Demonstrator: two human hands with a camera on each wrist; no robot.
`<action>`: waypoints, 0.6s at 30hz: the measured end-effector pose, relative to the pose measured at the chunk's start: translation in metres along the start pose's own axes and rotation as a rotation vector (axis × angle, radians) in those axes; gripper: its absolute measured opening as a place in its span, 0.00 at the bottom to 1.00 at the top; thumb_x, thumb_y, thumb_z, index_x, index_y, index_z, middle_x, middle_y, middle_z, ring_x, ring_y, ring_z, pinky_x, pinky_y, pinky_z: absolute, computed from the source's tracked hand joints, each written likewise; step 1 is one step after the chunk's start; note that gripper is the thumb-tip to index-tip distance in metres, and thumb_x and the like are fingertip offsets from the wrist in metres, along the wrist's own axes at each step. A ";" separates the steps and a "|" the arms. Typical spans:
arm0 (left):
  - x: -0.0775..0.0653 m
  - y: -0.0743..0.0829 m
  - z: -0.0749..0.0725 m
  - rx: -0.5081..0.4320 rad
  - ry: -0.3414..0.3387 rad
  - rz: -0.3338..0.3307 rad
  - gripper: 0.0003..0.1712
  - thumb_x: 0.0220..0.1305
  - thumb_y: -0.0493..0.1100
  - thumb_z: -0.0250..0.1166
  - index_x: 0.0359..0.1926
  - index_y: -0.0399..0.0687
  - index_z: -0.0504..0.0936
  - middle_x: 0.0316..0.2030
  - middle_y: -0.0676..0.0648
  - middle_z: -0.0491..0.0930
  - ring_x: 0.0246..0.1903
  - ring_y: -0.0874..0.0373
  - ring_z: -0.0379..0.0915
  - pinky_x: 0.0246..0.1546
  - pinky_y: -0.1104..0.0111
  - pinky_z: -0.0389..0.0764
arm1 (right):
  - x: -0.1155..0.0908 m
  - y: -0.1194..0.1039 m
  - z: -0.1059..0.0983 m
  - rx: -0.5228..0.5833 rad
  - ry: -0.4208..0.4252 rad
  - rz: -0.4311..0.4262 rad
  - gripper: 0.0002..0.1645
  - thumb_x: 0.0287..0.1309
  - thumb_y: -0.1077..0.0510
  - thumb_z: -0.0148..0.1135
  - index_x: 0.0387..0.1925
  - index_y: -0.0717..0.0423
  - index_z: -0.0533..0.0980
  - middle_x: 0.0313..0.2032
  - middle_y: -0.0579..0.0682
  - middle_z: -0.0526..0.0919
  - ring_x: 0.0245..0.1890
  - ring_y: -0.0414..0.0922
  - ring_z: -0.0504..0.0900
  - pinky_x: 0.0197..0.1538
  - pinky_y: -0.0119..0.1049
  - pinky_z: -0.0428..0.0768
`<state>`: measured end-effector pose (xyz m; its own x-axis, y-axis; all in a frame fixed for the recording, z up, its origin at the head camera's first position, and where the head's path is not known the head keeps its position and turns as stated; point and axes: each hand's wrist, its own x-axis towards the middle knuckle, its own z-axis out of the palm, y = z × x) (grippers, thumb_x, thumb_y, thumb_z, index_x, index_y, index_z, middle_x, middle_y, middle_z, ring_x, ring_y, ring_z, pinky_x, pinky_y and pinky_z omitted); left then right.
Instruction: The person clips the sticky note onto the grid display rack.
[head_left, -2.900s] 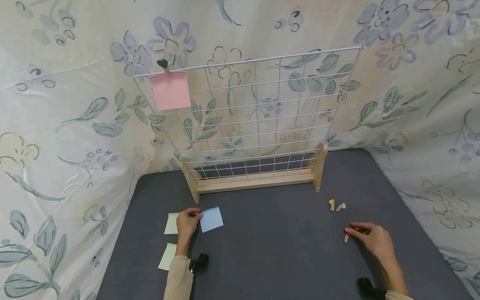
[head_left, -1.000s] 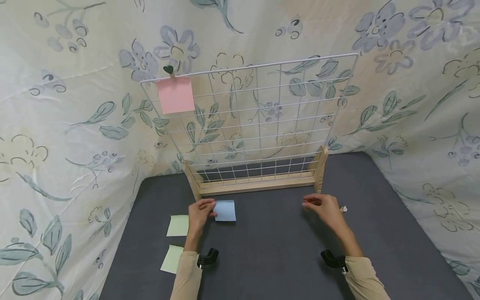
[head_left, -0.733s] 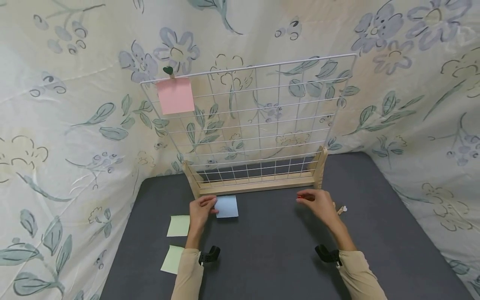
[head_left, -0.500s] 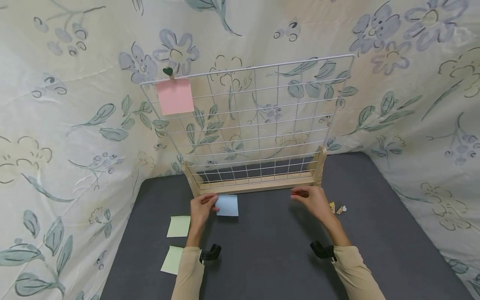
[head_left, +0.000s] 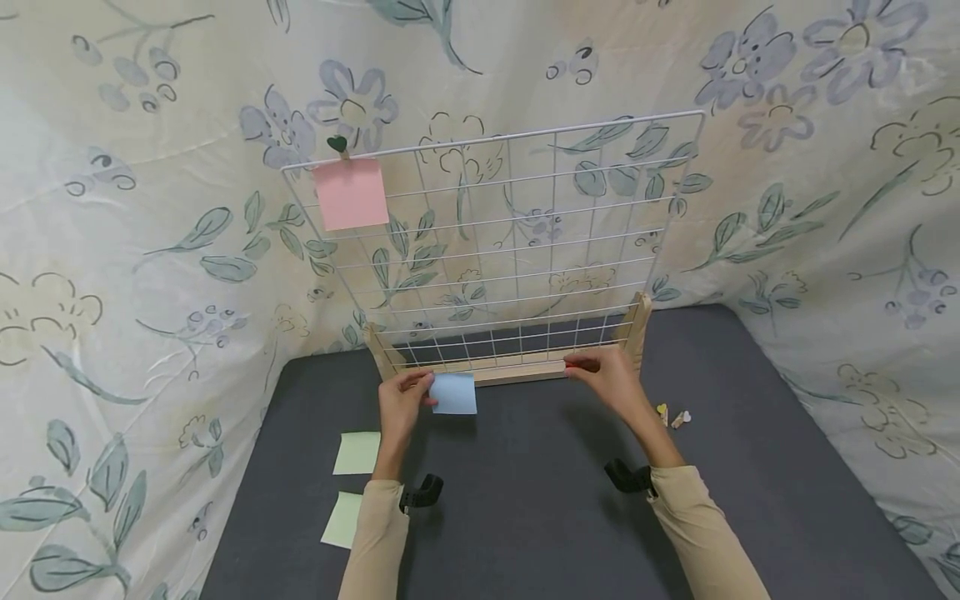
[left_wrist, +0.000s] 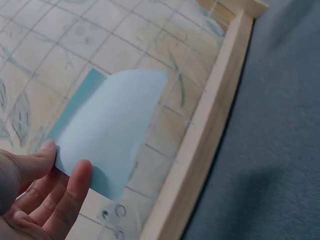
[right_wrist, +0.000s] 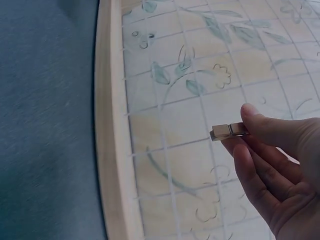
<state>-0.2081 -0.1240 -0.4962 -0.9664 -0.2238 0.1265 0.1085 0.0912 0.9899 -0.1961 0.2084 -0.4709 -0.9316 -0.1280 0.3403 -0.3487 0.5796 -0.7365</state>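
Observation:
My left hand (head_left: 400,408) pinches a blue sticky note (left_wrist: 112,125) by its left edge, thumb in front; in the left wrist view the sheet curls slightly. It is held up off the table, before the rack's wooden base (head_left: 517,369). My right hand (head_left: 609,382) holds a small wooden clothespin (right_wrist: 223,131) between thumb and fingers, with a bit of red at the fingertips in the head view. Behind both hands rises a white wire grid rack (head_left: 517,225). At its upper left hangs a pink note (head_left: 350,195) under a green heart clip (head_left: 337,145).
Two pale green notes (head_left: 356,453) lie on the dark table (head_left: 525,517), left of and partly behind the left arm. A yellow-topped clothespin (head_left: 662,412) and a white-topped one (head_left: 681,419) lie right of the right arm. Floral cloth (head_left: 187,167) hangs behind.
My right hand has picked up the red-topped clothespin and moved left and forward. My left hand has lifted the blue note and carried it forward and slightly right.

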 end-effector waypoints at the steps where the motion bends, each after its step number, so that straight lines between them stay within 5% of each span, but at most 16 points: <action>1: 0.001 0.003 0.001 -0.005 0.000 0.005 0.10 0.60 0.29 0.68 0.42 0.25 0.84 0.35 0.33 0.84 0.23 0.60 0.81 0.22 0.64 0.88 | 0.002 -0.002 0.000 -0.004 0.006 -0.015 0.13 0.54 0.65 0.71 0.42 0.64 0.85 0.37 0.58 0.87 0.33 0.50 0.87 0.35 0.43 0.88; 7: 0.009 0.022 0.005 -0.042 -0.019 0.040 0.11 0.61 0.30 0.68 0.43 0.25 0.83 0.38 0.30 0.83 0.26 0.55 0.83 0.25 0.56 0.88 | 0.017 -0.019 -0.002 0.021 0.021 -0.066 0.11 0.55 0.65 0.70 0.41 0.63 0.85 0.36 0.57 0.87 0.30 0.48 0.86 0.31 0.37 0.86; 18: 0.024 0.066 0.014 -0.039 0.008 0.127 0.11 0.62 0.33 0.68 0.42 0.27 0.84 0.38 0.31 0.83 0.27 0.59 0.82 0.22 0.67 0.87 | 0.051 -0.055 -0.013 0.029 0.036 -0.114 0.11 0.56 0.64 0.70 0.42 0.62 0.85 0.36 0.57 0.88 0.32 0.49 0.86 0.35 0.44 0.87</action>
<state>-0.2273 -0.1096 -0.4290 -0.9424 -0.2207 0.2512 0.2388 0.0818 0.9676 -0.2235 0.1805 -0.4049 -0.8817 -0.1620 0.4432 -0.4552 0.5394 -0.7084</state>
